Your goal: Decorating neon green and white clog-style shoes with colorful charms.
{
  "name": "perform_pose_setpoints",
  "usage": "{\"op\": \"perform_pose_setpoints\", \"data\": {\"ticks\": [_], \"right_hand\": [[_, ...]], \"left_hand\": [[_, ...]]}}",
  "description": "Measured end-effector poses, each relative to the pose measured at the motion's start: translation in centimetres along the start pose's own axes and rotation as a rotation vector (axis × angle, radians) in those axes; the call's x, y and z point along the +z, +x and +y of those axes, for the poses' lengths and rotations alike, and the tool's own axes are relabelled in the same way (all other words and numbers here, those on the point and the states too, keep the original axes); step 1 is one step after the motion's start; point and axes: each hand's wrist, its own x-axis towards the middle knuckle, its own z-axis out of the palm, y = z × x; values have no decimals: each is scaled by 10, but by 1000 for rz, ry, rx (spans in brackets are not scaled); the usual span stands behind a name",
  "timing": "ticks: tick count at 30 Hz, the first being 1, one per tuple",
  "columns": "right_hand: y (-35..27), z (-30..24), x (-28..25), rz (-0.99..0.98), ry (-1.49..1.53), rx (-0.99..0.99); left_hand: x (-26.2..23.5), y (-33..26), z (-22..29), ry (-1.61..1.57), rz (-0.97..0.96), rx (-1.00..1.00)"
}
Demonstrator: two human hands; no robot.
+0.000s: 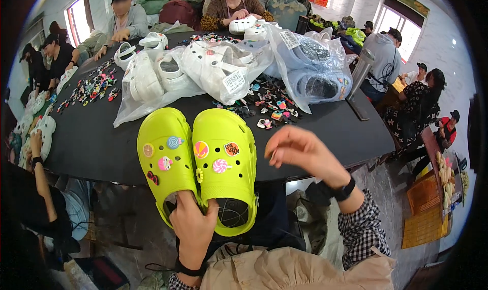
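A pair of lime-green clogs lies side by side at the table's near edge, toes pointing away. The left clog (163,122) carries a lollipop, a cupcake, an orange slice and red sunglasses as charms. On the right clog (219,127) are a beach ball, a round lettered charm, a pink swirl candy and a yellow flower. My left hand (193,224) grips both at their heel openings, fingers inside the left clog and thumb against the right one. Just right of the clogs, my right hand (297,150) hovers with fingertips pinched; whatever they hold cannot be made out.
Bagged white clogs (216,68) and bagged pale-blue clogs (312,61) lie beyond on the black table (91,142). Loose charms (274,104) are scattered among them, with another pile (94,84) at left. A metal post (362,71) stands at right. Several people sit around.
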Motion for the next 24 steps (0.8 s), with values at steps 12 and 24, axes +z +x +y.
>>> {"op": "perform_pose_setpoints", "data": {"ticks": [12,24], "right_hand": [[1,15,44,86,-529,-301],[8,-7,50,-17,-673,-221]], "left_hand": [[1,-2,1,-17,17,20],[1,-2,1,6,26,125]]}}
